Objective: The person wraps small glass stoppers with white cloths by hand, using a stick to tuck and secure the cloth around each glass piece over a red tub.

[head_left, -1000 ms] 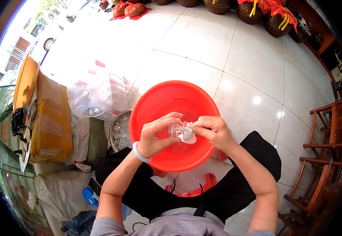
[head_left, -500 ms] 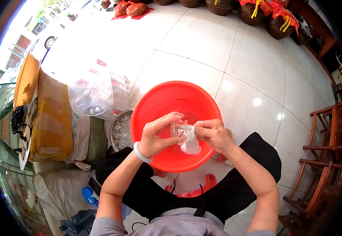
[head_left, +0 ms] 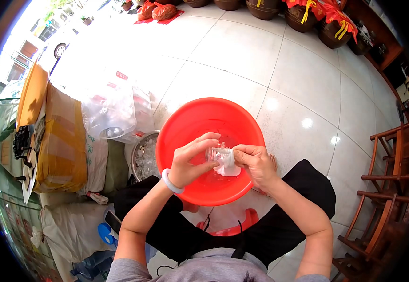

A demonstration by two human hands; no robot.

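Observation:
A small clear glass (head_left: 212, 153) is gripped between the thumb and fingers of my left hand (head_left: 191, 158). In my right hand (head_left: 256, 163), thumb and fingers pinch a white cloth (head_left: 228, 165), which bunches at the mouth of the glass and hangs down below it. Whether part of the cloth goes inside the glass I cannot tell. Both hands are over a red plastic basin (head_left: 182, 123) between my legs, with a little water or clear items blurred at its bottom.
Left of the basin stands a metal bowl (head_left: 137, 151) with clear glassware in it. Beyond it are clear plastic bags (head_left: 112, 110) and a taped cardboard box (head_left: 63, 141). Wooden chairs (head_left: 388, 188) line the right side; dark jars (head_left: 303, 19) stand along the back.
The white cloth has shifted up and spread at the mouth of the glass, hanging less low than before. My right hand has turned slightly; my left hand stays nearly in place.

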